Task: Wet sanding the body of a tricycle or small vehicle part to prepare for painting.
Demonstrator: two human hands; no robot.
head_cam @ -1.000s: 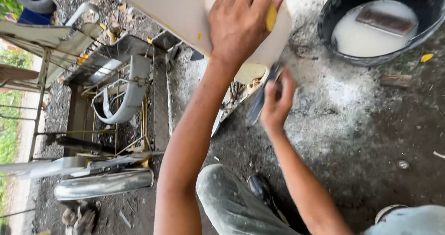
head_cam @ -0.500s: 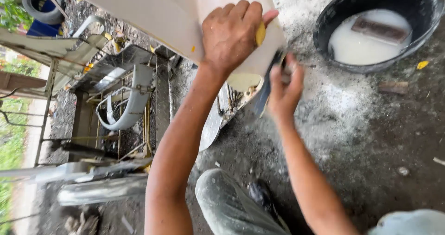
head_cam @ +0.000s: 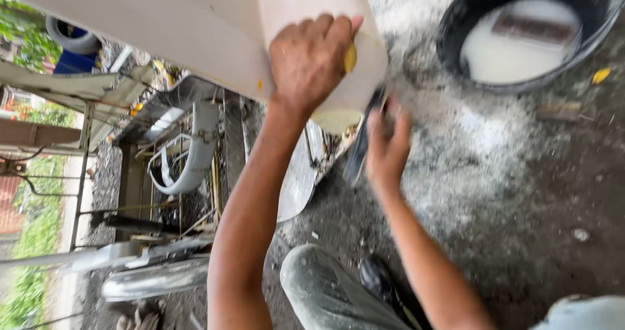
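Cream panel (head_cam: 195, 37) gripped by left hand (head_cam: 312, 63), right hand (head_cam: 387, 144) holding dark tool (head_cam: 361, 144), black basin (head_cam: 521, 37) nearby

Smooth matt cream panel (head_cam: 195, 37), glossy black plastic tub (head_cam: 469, 17), rough grey concrete ground (head_cam: 521, 193)

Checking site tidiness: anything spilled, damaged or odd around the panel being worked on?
Yes. Pale powdery residue is spread across the dark ground between the cream panel and the black tub. A flat rectangular piece lies sunk in the tub's milky liquid. Both hands are motion-blurred.
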